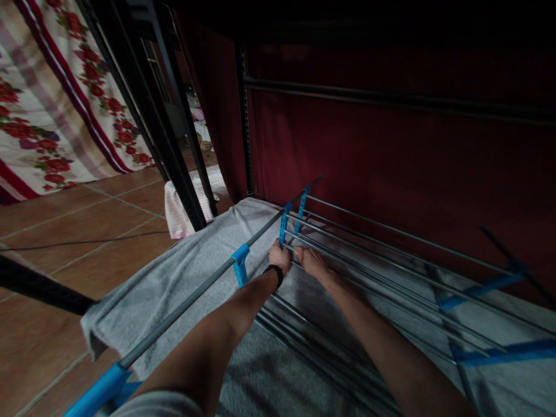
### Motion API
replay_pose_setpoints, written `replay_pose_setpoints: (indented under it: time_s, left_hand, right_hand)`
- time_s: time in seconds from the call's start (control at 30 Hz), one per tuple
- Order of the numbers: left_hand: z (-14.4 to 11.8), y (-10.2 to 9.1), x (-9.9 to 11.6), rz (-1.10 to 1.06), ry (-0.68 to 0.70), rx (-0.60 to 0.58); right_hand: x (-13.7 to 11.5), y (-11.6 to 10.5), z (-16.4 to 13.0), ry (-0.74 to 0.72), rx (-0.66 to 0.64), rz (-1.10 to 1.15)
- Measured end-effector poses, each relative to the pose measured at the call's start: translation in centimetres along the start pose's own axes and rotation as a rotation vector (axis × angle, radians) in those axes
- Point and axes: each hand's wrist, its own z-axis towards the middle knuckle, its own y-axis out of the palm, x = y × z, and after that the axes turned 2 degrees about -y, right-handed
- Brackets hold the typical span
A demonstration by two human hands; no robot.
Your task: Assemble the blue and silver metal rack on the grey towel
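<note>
Metal tubes and blue plastic brackets make up a drying rack, lying on a grey blanket (pixel 208 260). My left hand (pixel 278 255), with a dark band on its wrist, is closed round the lower end of a blue bracket (pixel 284 225). Just to its right, my right hand (pixel 310 260) grips a thin metal rod (pixel 292 248) close to its end, where it meets that bracket. The fingertips of both hands are partly hidden. A thicker grey tube (pixel 186 304) slants past on the left, carrying another blue bracket (pixel 240 263).
Black metal shelf posts (pixel 174 127) stand at the left, and a dark red cloth (pixel 391 162) hangs behind. A striped towel (pixel 180 208) drapes beside the posts. Beyond are a tiled floor (pixel 117 220) with a cable and a floral curtain (pixel 87 87). More blue bars (pixel 508 352) lie at right.
</note>
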Motion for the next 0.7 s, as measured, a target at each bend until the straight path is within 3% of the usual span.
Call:
replay_pose_setpoints:
  time_s: [0.47, 0.7]
  left_hand:
    - [0.1, -0.3, 0.3, 0.008, 0.018, -0.029]
    - [1.1, -0.3, 0.1, 0.125, 0.085, -0.036]
  right_hand:
    - [-0.5, -1.0, -1.0, 0.044, 0.056, 0.026]
    - [1.0, -0.3, -2.2, -0.043, 0.131, 0.074]
